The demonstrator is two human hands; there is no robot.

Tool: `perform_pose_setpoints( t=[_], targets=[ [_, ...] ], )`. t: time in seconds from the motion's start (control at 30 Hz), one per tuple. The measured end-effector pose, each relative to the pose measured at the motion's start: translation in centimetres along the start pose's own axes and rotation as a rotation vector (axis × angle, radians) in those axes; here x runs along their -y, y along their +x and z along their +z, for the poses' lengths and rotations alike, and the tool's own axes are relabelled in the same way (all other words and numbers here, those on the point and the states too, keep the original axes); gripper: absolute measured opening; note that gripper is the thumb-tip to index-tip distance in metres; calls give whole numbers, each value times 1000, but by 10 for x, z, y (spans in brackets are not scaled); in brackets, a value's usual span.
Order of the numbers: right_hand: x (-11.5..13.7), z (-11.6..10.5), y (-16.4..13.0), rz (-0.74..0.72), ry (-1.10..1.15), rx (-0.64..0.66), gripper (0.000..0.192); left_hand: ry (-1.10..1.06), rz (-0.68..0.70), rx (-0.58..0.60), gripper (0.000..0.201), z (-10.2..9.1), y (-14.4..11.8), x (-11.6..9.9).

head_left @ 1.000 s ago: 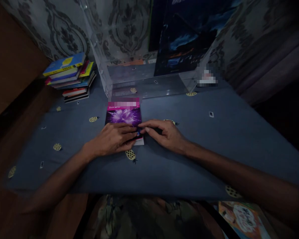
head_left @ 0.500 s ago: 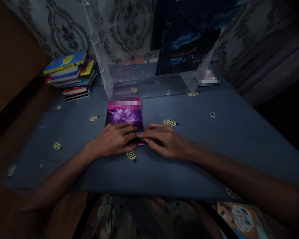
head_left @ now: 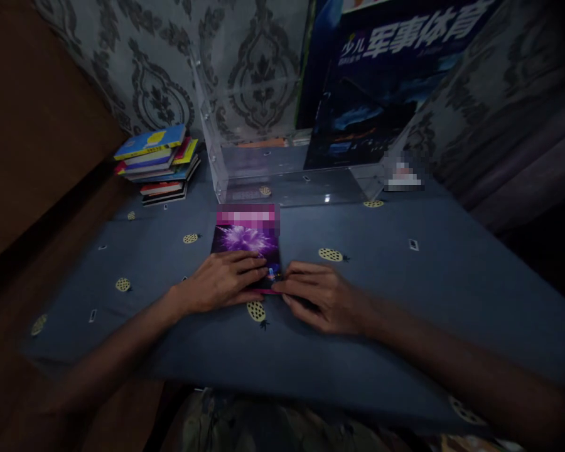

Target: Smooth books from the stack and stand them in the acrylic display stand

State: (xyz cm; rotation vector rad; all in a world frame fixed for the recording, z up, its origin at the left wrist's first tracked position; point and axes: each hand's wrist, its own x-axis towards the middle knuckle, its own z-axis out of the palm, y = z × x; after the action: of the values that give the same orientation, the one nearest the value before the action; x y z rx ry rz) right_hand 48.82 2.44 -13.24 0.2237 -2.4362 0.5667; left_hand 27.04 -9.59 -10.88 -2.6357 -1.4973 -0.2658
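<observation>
Purple and pink thin paperback book [head_left: 246,242] lies flat on the blue cloth-covered worktop [head_left: 405,282], directly under and beyond both hands. A risk, as I judge it, is that the book slides on the smooth cloth or that the cloth wrinkles, because both hands press only on its near edge and nothing supports its far side. Also the cover may bend at the near corner if the fingertips push there too hard.

The left hand [head_left: 223,282] lies palm down with the fingers almost straight and close together, flat on the near part of the cover; it presses the book and does not grip it. The right hand [head_left: 322,296] rests just beside it, on the right, with fingers half curled, and its fingertips touch the near right corner of the book. Whether they pinch the edge I cannot tell, because the picture is dark.

Beyond the hands stands a clear acrylic box [head_left: 282,169] with a big dark blue book [head_left: 371,94] upright inside. Far to the left of the left hand is a stack of colourful books [head_left: 157,163].
</observation>
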Motion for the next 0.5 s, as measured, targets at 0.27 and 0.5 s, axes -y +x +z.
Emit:
perform_pose_setpoints(
  t=[0.27, 0.5],
  targets=[
    [-3, 1, 2, 111, 115, -40, 23, 69, -343, -60, 35, -1, -34, 31],
    [-27, 8, 20, 233, -113, 39, 23, 57, -492, 5, 45, 10, -31, 50]
  ],
)
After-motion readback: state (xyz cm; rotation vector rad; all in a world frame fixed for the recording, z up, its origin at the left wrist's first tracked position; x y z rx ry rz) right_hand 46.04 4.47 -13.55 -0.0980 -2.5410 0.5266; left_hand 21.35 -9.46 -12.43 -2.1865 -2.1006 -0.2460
